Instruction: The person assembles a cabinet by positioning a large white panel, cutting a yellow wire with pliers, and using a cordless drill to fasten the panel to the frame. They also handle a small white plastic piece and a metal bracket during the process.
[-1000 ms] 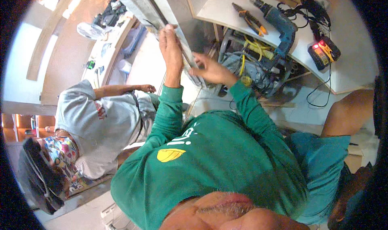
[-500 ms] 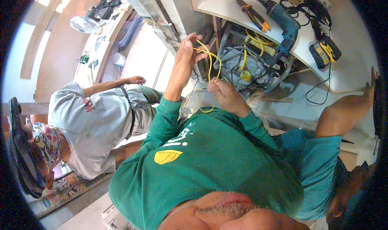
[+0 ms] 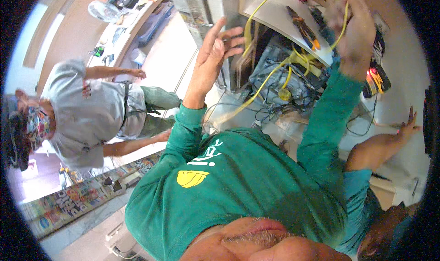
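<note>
My left hand [image 3: 212, 54] is raised with its fingers spread, holding nothing. Close by its fingertips runs a loose yellow wire [image 3: 262, 89], smeared by motion. My right hand [image 3: 352, 29], also blurred, is closed on that wire high over the white shelf, and strands trail from it. Beside the right hand lie pliers with orange-and-black handles [image 3: 304, 31]. The teal drill is mostly hidden behind my right hand and sleeve. Below the shelf sits a grey machine [image 3: 270, 73] in a tube frame, tangled with black cables and yellow cords.
A battery charger with a yellow-and-black battery [image 3: 376, 83] shows a red light on the shelf [image 3: 270, 4]. One person in a grey shirt [image 3: 87, 109] stands at the left; another person's arm [image 3: 380, 142] reaches in from the right. A cluttered bench [image 3: 123, 41] lies behind.
My right hand has moved up and right from near my chest to above the shelf, drawing the yellow wire out. My left hand has spread its fingers. The person at left has shifted.
</note>
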A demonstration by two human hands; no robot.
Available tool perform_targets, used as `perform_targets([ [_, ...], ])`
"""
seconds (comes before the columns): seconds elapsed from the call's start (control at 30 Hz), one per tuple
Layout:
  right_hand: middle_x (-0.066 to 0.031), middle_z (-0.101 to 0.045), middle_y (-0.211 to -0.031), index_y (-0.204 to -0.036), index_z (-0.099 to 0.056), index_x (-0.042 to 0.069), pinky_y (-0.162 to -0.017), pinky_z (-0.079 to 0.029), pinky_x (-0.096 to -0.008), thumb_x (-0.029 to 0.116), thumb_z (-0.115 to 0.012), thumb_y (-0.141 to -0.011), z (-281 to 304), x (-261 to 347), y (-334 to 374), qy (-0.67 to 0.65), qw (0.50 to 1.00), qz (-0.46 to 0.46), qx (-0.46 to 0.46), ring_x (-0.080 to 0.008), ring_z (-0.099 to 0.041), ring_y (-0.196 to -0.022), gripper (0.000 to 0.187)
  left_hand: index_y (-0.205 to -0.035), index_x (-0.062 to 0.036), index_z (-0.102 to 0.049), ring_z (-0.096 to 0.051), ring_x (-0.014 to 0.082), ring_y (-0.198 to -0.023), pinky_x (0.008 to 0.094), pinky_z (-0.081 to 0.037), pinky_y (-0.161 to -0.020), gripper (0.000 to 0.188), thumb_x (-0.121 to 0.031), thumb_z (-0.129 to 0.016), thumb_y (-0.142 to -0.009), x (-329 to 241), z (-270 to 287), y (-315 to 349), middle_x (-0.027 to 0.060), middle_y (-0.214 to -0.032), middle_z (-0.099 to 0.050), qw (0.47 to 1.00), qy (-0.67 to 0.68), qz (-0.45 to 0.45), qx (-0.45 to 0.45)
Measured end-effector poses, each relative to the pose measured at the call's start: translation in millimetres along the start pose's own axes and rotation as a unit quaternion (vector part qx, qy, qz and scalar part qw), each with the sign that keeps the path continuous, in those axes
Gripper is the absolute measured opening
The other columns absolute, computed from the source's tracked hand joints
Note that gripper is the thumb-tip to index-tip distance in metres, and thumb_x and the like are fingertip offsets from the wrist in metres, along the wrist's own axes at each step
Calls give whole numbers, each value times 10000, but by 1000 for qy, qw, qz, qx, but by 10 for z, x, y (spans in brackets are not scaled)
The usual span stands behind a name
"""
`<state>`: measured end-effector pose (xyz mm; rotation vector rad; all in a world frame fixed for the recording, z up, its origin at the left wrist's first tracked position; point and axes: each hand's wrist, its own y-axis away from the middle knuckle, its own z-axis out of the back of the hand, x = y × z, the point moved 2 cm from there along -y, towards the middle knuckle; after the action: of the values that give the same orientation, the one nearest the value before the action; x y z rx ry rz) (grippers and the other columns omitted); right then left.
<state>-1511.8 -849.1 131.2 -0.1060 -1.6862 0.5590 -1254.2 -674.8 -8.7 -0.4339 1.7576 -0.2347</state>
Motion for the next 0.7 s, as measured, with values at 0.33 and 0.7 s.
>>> perform_targets([
  [0.33,-184,-584,-1450,-1443,-573,142,-973,-502,-383,553,-539,-1003,323,-1406,-2735,260,954,-147,-25,-237,-620,-1222,604,-1564,-15,-369,-619,269,-1230,388,-513,-1008,644,-445,-484,-1098,459,1278,1642,182,-1370,-597,947,-106,163,-255],
  [0.7,-224,-663,-1327,-1435,-587,55,-984,-502,-396,504,-546,-1027,-25,-1608,-1859,581,813,17,-19,-328,-665,-1154,608,-1331,14,-608,-696,273,-1044,397,-563,-858,565,-427,-667,-981,2020,1687,3863,209,-1214,-701,812,-206,465,-285],
])
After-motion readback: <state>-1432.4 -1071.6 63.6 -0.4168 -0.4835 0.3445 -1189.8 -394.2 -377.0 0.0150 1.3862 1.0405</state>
